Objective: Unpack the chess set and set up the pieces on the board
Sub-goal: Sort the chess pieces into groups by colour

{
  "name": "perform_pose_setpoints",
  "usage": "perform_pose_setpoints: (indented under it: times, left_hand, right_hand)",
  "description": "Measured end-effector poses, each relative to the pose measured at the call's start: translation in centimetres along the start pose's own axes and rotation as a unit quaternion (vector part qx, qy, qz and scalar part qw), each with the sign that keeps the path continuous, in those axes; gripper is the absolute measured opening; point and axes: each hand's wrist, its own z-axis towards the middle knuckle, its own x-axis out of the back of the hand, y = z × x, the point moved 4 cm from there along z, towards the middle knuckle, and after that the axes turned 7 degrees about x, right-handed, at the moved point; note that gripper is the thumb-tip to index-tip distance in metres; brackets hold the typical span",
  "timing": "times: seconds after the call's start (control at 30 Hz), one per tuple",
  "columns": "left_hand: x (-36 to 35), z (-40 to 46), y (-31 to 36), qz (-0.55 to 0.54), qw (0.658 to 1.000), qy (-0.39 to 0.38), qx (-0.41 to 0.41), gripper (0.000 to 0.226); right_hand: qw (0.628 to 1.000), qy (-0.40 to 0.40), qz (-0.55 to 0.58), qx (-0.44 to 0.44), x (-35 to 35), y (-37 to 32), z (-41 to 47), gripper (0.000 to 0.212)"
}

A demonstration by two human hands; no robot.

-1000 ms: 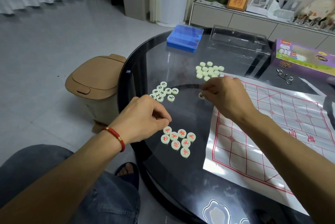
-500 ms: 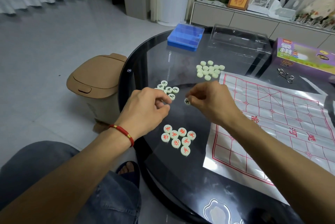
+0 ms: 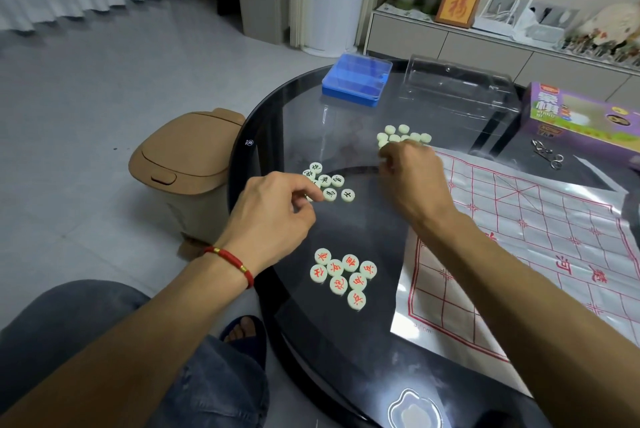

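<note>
You had just dropped a black piece (image 3: 347,195) at the edge of the black pile (image 3: 325,181) and sent your right hand (image 3: 407,173) back to the blank pile (image 3: 403,135). Half a second earlier that hand had pinched the piece in the air between the piles; a second earlier it was lifting it beside the board (image 3: 540,237). Now its fingers curled over the near edge of the blank pile; I could not tell whether they had closed on a piece. Your left hand (image 3: 273,216) had moved from the red pile (image 3: 343,277) up to the black pile, fingertips curled and touching a piece there, though a real grip was not clear. To my eye you were sorting by colour: red pieces sat face up near you, black beyond them, unturned ones farthest, and the board had no pieces on it.
</note>
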Motion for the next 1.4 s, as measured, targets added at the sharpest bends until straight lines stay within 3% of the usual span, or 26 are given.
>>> perform_pose_setpoints:
  times: [0.13, 0.3, 0.37, 0.43, 0.57, 0.63, 0.77, 0.83, 1.0, 1.27, 1.4]
  left_hand:
    - [0.0, 0.4, 0.2, -0.011, 1.000, 0.015, 0.000, 0.027]
    - [-0.1, 0.5, 0.7, -0.014, 1.000, 0.023, -0.010, 0.025]
    - [-0.1, 0.6, 0.7, -0.022, 0.999, 0.025, -0.011, 0.024]
    - [-0.1, 0.6, 0.7, -0.040, 0.999, 0.021, -0.007, 0.024]
    - [-0.6, 0.7, 1.0, -0.076, 0.997, 0.006, -0.006, 0.022]
    - [-1.1, 0.8, 1.2, -0.122, 0.992, -0.014, 0.002, 0.014]
    - [-1.6, 0.5, 1.7, -0.202, 0.975, -0.080, 0.043, 0.008]
    - [-1.3, 0.3, 1.7, -0.196, 0.975, -0.093, 0.053, 0.004]
    - [0.6, 0.6, -0.5, -0.006, 0.996, -0.077, 0.041, 0.007]
    - [0.3, -0.7, -1.0, 0.059, 0.987, -0.145, 0.035, 0.015]
    - [0.0, -0.9, -1.1, 0.065, 0.986, -0.149, 0.024, 0.014]
  right_hand:
    - [0.989, -0.078, -0.122, -0.008, -0.4, 2.9, 0.5, 0.017]
    - [0.992, -0.096, -0.067, 0.040, 0.7, 1.6, -0.3, 0.015]
    - [0.993, -0.112, -0.013, 0.028, 1.3, 1.3, -0.8, 0.010]
    - [0.989, -0.099, 0.104, -0.037, 2.2, 1.5, -1.2, 0.006]
    - [0.916, -0.121, 0.359, -0.131, 3.6, 0.5, -2.5, 0.009]
    - [0.889, -0.151, 0.417, -0.116, 4.2, -0.9, -3.0, 0.007]
    - [0.878, -0.189, 0.437, -0.046, 4.8, -3.5, -3.8, 0.009]
    - [0.885, -0.207, 0.416, -0.037, 4.6, -3.9, -3.9, 0.011]
    - [0.979, -0.127, 0.160, 0.008, 4.3, -1.4, -2.2, 0.008]
    - [0.991, -0.127, -0.004, -0.028, -0.4, 1.6, 1.0, 0.022]
    - [0.991, -0.113, -0.077, -0.011, -1.3, 1.2, 1.1, 0.017]
